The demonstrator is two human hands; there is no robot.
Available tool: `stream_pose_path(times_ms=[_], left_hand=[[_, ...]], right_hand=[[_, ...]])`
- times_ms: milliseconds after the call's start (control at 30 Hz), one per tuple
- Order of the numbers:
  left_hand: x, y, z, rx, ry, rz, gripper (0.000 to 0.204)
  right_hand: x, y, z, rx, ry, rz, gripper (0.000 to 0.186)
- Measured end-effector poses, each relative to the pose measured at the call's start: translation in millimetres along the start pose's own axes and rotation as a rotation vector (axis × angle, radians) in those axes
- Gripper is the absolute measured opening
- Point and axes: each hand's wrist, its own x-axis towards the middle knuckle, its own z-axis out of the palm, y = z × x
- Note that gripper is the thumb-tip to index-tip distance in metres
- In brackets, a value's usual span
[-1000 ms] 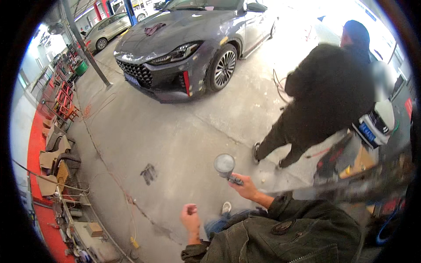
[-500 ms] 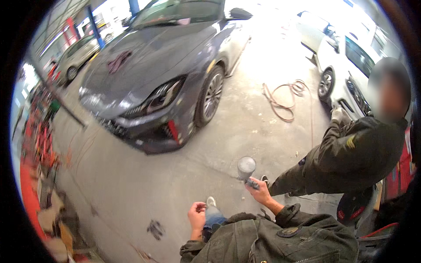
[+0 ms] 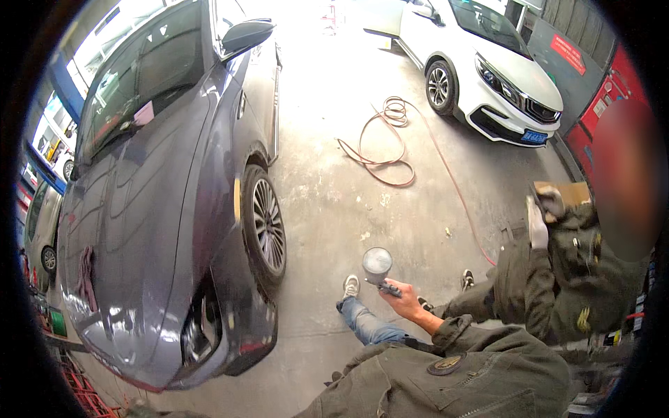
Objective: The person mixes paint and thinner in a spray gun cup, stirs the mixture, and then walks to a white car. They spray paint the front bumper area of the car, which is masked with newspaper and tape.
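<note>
My right hand [image 3: 402, 299] is closed round the dark handle of what looks like a spray gun [image 3: 377, 262] with a round grey cup on top. It is held out over the floor in front of me, near my stepping foot. My left hand is out of view past the lower edge. To the left stands a dark grey car [image 3: 150, 202], its front wheel [image 3: 265, 219] nearest to the spray gun but well apart from it. A dark cloth [image 3: 86, 279] lies on its bonnet.
A co-worker [image 3: 557, 272] in dark clothes stands close on my right, holding a brown flat piece [image 3: 566, 191] in gloved hands. Ahead, a reddish hose [image 3: 397, 182] lies coiled on the concrete floor [image 3: 327, 230], trailing toward the co-worker. A white car [image 3: 498, 76] stands beyond it.
My view has swung right, and the dark car now fills more of the left side. My left hand has left the view. The spray gun stays in my right hand. The co-worker's gloved hands are lower.
</note>
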Motion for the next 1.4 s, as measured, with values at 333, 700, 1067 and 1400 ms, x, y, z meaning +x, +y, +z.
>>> stream_pose_path(times_ms=[333,700,1067,1400], left_hand=[[-274,-68,357,-0.642,-0.985,-1.209,0.011],[-335,-206,670,-0.914,-1.29,-1.264,0.011],[-313,-328,986,-1.099,-1.391,-1.17,0.011],[-300,-423,1310,-1.071,-1.151,-1.167,0.011]], right_hand=[[316,-35,7,0.028,-0.062,0.076,0.039],[622,6,22,-0.019,0.128,0.014,0.035],[915,31,18,0.008,0.241,0.148,0.035],[1265,100,-13,0.005,0.161,0.064,0.031]])
